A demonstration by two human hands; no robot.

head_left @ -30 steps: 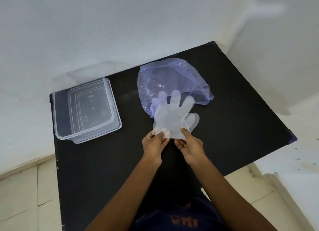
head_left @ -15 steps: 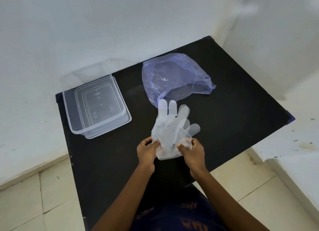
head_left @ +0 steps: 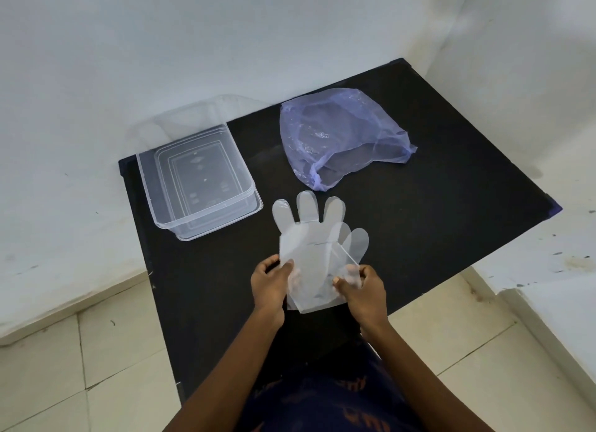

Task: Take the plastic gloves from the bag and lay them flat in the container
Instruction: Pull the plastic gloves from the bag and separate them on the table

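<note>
While both hands grip the clear plastic gloves at the cuff end, the thin film hangs above the black table, near its 6 o'clock edge. The left hand pinches the cuff's left side; the right hand pinches the right side, thumb on top. At least 2 layers seem stacked, slightly offset. The long axis runs from 6 o'clock at the cuff to 12 o'clock at the fingertips, which point toward the purple bag. The clear container sits at 10 o'clock, apparently empty. Risks, as I judge them: the slippery layers could slide apart or cling together, and the limp fingers could fold under on the container's rim, spoiling a flat lay.
</note>
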